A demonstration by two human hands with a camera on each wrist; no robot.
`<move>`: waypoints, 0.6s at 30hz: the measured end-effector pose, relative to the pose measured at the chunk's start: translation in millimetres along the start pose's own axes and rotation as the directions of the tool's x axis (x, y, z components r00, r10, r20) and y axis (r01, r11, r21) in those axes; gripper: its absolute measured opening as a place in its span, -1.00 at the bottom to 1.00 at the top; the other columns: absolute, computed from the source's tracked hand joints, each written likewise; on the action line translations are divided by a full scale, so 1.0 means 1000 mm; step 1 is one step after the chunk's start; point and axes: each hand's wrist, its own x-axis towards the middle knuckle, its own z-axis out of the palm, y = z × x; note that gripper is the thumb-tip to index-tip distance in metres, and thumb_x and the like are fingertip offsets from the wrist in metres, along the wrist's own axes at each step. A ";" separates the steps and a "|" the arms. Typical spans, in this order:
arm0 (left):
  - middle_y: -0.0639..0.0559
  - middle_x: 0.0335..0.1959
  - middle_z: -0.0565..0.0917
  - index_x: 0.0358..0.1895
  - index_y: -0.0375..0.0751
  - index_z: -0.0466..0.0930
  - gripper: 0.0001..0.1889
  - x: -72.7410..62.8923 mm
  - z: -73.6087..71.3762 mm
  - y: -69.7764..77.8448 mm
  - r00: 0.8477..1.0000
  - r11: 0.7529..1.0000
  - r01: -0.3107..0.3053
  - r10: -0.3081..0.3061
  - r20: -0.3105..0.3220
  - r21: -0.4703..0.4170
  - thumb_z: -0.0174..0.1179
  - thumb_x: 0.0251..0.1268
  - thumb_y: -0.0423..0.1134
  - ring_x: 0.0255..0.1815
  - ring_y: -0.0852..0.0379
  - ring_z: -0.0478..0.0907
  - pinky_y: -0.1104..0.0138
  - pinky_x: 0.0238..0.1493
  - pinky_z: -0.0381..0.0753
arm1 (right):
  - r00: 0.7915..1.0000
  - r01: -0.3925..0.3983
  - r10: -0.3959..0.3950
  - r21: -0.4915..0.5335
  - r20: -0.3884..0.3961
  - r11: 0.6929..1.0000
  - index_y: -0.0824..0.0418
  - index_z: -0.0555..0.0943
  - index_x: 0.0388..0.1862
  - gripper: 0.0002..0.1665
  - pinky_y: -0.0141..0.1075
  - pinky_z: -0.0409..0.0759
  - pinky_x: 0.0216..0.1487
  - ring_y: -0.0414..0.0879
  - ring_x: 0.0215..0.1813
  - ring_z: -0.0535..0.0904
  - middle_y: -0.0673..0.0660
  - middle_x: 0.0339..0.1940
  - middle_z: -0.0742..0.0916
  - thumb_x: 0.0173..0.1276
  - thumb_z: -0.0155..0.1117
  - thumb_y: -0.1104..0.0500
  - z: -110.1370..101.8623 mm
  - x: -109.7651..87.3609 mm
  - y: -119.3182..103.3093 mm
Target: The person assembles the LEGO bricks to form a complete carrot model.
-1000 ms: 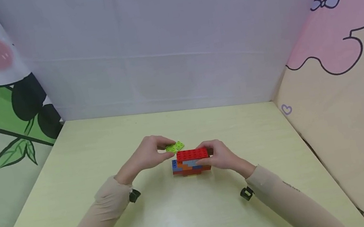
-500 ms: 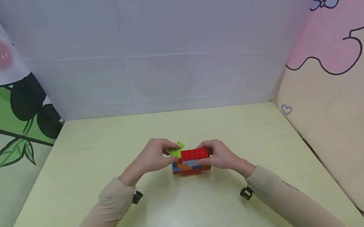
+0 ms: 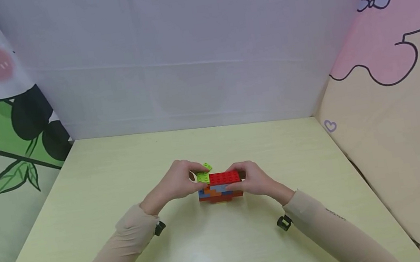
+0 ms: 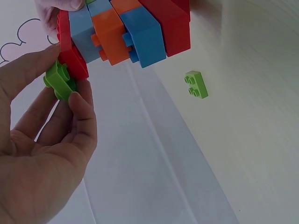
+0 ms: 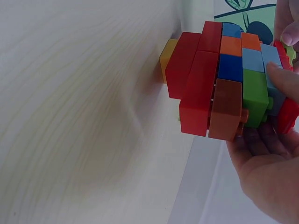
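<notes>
A building-brick model of several colours (image 3: 219,189) stands on the table in the head view, topped by a long red studded piece (image 3: 224,178). My left hand (image 3: 176,180) pinches a lime green brick (image 3: 202,177) between thumb and fingers at the red piece's left end. In the left wrist view that lime brick (image 4: 58,79) sits against the red piece (image 4: 72,56); whether its studs are fully pressed together, I cannot tell. My right hand (image 3: 255,178) grips the model's right end. The right wrist view shows its red, brown, green, blue and orange bricks (image 5: 229,79).
Behind the model, a second lime green brick (image 4: 196,84) lies loose on the pale table (image 3: 163,255). A white sheet (image 3: 183,62) rises at the table's far edge. Walls with cartoon drawings (image 3: 386,32) stand at both sides.
My left hand has moved slightly right and towards me, bringing the lime brick onto the left end of the red piece. My right hand has kept its grip on the model.
</notes>
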 end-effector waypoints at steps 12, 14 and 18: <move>0.15 -0.26 0.70 -0.09 -0.16 0.73 -0.66 0.000 -0.001 0.004 0.998 0.998 0.053 -0.054 0.018 0.018 0.47 -0.02 -0.26 -0.51 0.11 0.47 0.32 -0.48 0.49 | 1.000 -0.014 0.014 0.009 -0.003 1.000 0.33 0.63 -0.08 -0.66 -0.25 0.58 -0.21 -0.05 -0.29 0.60 0.13 -0.23 0.70 0.14 0.45 0.31 0.001 0.000 0.002; 0.16 -0.27 0.69 -0.10 -0.16 0.73 -0.66 0.001 -0.001 0.004 0.998 0.998 0.066 -0.067 0.023 0.018 0.48 -0.03 -0.26 -0.52 0.09 0.46 0.32 -0.51 0.48 | 1.000 -0.022 0.022 0.005 -0.003 1.000 0.32 0.63 -0.07 -0.65 -0.25 0.58 -0.21 -0.06 -0.28 0.60 0.13 -0.21 0.70 0.14 0.45 0.30 0.002 0.000 0.002; 0.16 -0.31 0.68 -0.12 -0.15 0.74 -0.67 0.002 -0.001 0.004 0.995 0.995 0.097 -0.097 0.028 0.001 0.49 -0.05 -0.27 -0.54 0.12 0.47 0.31 -0.53 0.50 | 1.000 -0.023 0.023 0.002 -0.003 1.000 0.32 0.63 -0.07 -0.65 -0.26 0.58 -0.20 -0.07 -0.28 0.60 0.13 -0.21 0.70 0.15 0.45 0.30 0.002 0.000 0.002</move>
